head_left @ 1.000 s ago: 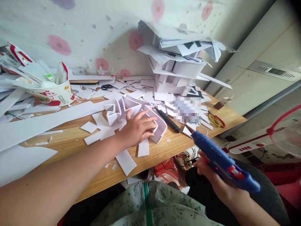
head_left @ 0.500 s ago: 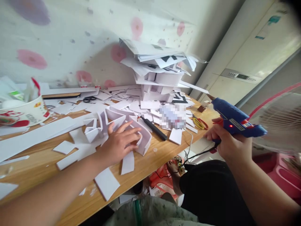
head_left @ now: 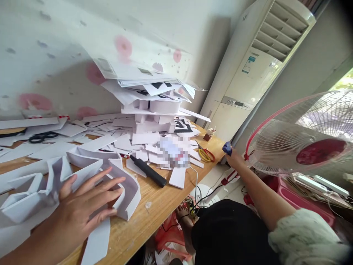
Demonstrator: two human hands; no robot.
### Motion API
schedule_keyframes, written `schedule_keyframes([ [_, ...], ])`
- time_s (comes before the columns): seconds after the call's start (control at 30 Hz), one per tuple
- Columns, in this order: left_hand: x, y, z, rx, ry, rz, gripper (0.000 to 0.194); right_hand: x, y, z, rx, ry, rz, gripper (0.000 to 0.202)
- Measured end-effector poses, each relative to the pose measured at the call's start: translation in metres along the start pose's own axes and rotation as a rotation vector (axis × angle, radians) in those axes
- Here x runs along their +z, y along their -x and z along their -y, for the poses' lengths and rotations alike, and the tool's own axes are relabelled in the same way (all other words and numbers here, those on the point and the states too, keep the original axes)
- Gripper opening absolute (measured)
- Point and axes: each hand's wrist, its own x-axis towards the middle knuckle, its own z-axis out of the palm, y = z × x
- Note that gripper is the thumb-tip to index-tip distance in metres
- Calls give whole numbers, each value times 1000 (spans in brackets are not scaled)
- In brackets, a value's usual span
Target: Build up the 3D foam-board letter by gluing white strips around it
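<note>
My left hand [head_left: 86,200] lies with fingers spread over a white foam-board model [head_left: 131,193] of thin upright walls, its fingertips at the walls. Beyond the table's right end, my right hand [head_left: 235,159] is stretched away, wrapped round a blue glue gun [head_left: 227,148]; only part of the gun shows. A black-handled tool [head_left: 150,172] lies just right of the model. Under my left hand a loose white strip [head_left: 96,241] reaches toward the table's front edge.
White board scraps litter the wooden table [head_left: 138,232]. Behind stands a stacked model [head_left: 154,125] topped with papers. Yellow-and-red-handled pliers [head_left: 205,154], black scissors [head_left: 42,137] and a small brown box [head_left: 209,134] lie about. A fan [head_left: 292,136] stands at right; cables hang below.
My right hand has carried the glue gun away from me, past the table's right end. The view has swung right, and my left hand stays spread over the model.
</note>
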Motion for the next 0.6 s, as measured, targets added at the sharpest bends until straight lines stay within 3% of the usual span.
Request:
schedule_keyframes([
  [0.17,3,0,-2,-41,24,-14,32,34,-52,10,86,81,97,33],
  [0.3,1,-3,-4,-22,13,-36,27,48,-73,18,84,116,124,32],
  [0.47,-1,-5,-3,5,-17,-4,26,54,-72,25,64,93,68,31],
  [0.6,0,-3,0,-4,-29,5,25,39,-49,40,-29,14,-104,32],
])
